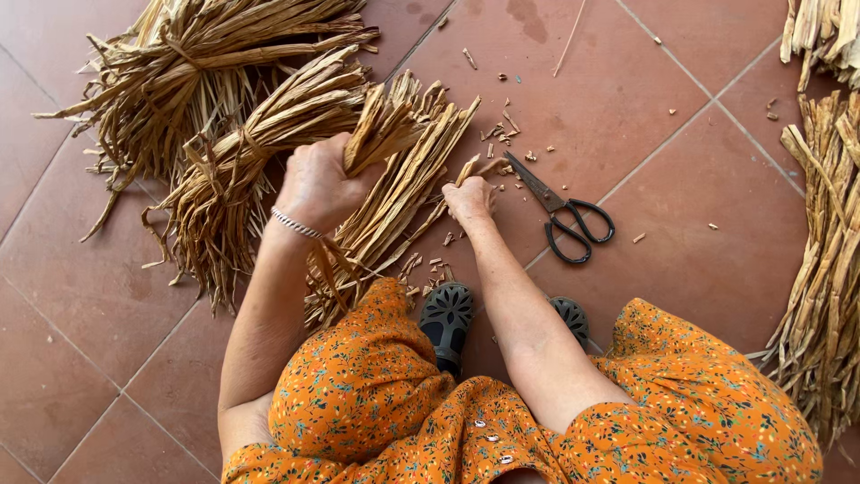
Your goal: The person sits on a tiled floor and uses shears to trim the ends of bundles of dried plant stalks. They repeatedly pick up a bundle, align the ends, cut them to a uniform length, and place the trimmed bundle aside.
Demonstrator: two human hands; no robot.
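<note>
On the tiled floor, far left: tied bundles of dried leaves (206, 116) are lying.
Left hand (315, 186): fingers are closing tight around a sheaf of dried strips (399, 170).
Right hand (468, 199): fingers are curling together, pinching strip ends.
Just right: black scissors (564, 213) are lying shut.
Far right: more dried leaves (824, 269) are lying heaped.

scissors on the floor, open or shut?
Shut: the scissors lie flat on the tiled floor, blades together in one point, beside the right hand.
</note>
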